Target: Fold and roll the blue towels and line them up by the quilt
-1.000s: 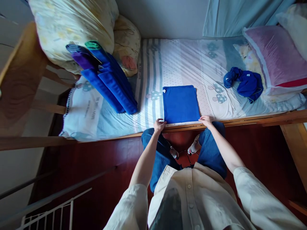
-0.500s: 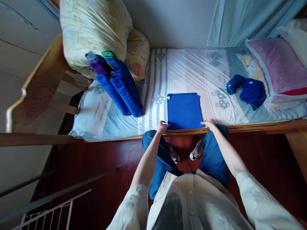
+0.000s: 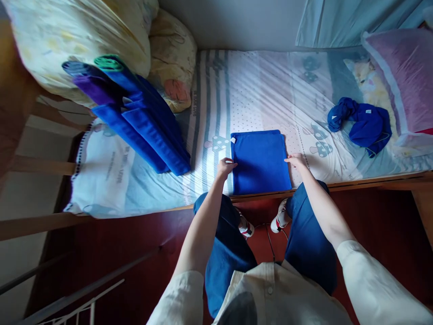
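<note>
A blue cloth [image 3: 260,163], folded into a flat square with a small white tag at its far left corner, lies at the bed's front edge. My left hand [image 3: 226,167] is at the cloth's left edge, thumb and fingers pinched on it. On the opposite side, my right hand [image 3: 295,160] pinches the right edge. Several rolled or folded cloths [image 3: 142,122], blue with purple, grey and green ends, lean at the left against a pillow. A crumpled blue cloth [image 3: 367,128] rests on the right.
Pale yellow bedding [image 3: 101,36] is piled at the back left. A pink pillow [image 3: 402,81] lies at the right end of the patterned bed sheet [image 3: 264,90]. The wooden bed edge [image 3: 365,181] runs before my knees; a white rack [image 3: 92,311] stands lower left.
The view has moved closer to the bed. Both hands have moved up along the sides of the square cloth, away from its near corners.
</note>
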Demonstrator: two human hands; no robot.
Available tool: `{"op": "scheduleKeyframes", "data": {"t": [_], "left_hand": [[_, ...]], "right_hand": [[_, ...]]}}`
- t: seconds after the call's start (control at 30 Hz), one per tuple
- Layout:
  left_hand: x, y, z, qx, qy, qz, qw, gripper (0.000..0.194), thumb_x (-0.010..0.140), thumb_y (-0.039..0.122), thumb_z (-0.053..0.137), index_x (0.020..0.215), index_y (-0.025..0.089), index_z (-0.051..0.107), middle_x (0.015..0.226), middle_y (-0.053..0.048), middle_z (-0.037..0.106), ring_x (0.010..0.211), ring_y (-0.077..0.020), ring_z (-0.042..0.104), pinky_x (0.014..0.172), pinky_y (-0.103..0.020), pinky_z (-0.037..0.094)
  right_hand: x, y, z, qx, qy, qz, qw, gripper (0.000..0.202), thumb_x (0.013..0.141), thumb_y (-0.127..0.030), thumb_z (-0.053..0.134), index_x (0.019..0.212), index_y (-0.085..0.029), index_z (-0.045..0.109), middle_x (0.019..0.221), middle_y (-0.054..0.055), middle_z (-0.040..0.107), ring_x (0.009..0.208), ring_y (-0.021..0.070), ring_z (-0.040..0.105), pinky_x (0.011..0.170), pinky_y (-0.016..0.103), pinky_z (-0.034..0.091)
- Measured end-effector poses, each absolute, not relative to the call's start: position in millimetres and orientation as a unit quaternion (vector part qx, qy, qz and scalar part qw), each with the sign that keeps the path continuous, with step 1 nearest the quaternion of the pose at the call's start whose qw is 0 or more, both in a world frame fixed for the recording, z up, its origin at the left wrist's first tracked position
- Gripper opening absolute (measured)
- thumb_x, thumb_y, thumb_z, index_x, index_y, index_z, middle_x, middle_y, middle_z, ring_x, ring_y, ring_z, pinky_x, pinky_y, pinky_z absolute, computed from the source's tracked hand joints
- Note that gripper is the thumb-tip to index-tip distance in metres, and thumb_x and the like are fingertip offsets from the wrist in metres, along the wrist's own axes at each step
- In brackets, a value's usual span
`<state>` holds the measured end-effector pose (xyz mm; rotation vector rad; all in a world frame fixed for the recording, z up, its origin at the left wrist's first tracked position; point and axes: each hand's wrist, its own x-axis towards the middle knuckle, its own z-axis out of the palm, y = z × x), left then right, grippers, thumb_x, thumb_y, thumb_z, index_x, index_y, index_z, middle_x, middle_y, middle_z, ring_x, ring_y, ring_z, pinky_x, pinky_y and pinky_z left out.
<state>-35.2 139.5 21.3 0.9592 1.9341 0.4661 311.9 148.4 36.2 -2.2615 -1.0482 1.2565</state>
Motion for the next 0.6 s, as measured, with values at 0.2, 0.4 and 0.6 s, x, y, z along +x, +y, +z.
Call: {"op": "scheduleKeyframes", "data": {"t": [0.2,0.4,0.6], "left_hand": [[-38.1,179.2,5.8,0.372,0.758,0.27,0.463,0.028,0.065,0.025,0.075,0.092,0.017,0.077,0.086,-0.006,0.078,0.087,-0.0221,0.071,0.072,-0.028,0.053],[-33.8,207.9,1.5,0.383,0.719,0.345,0.466,0.043,0.066,0.026,0.071,0.107,0.015,0.08,0.105,-0.007,0.079,0.103,-0.0238,0.07,0.094,-0.032,0.053],[-24.8,229.2,-0.8,0.39,0.711,0.366,0.457,0.051,0.069,0.028,0.07,0.116,0.013,0.078,0.095,-0.006,0.075,0.092,-0.0201,0.065,0.087,-0.031,0.053]], "right_hand": [[305.2,183.1,26.9,-0.808,-0.333,0.44,0.207,0.037,0.065,-0.029,0.094,0.072,-0.019,0.059,0.049,-0.008,0.047,0.045,0.0057,0.039,0.042,0.018,0.03],[298.2,209.0,20.3,-0.788,-0.314,0.446,0.285,0.025,0.068,-0.022,0.089,0.086,-0.016,0.073,0.073,0.002,0.071,0.052,0.0073,0.051,0.043,0.018,0.037],[298.8,239.1,-6.9,-0.738,-0.395,0.419,0.352,0.028,0.075,-0.027,0.078,0.099,-0.012,0.08,0.095,0.01,0.079,0.08,0.02,0.071,0.065,0.028,0.059]]}}
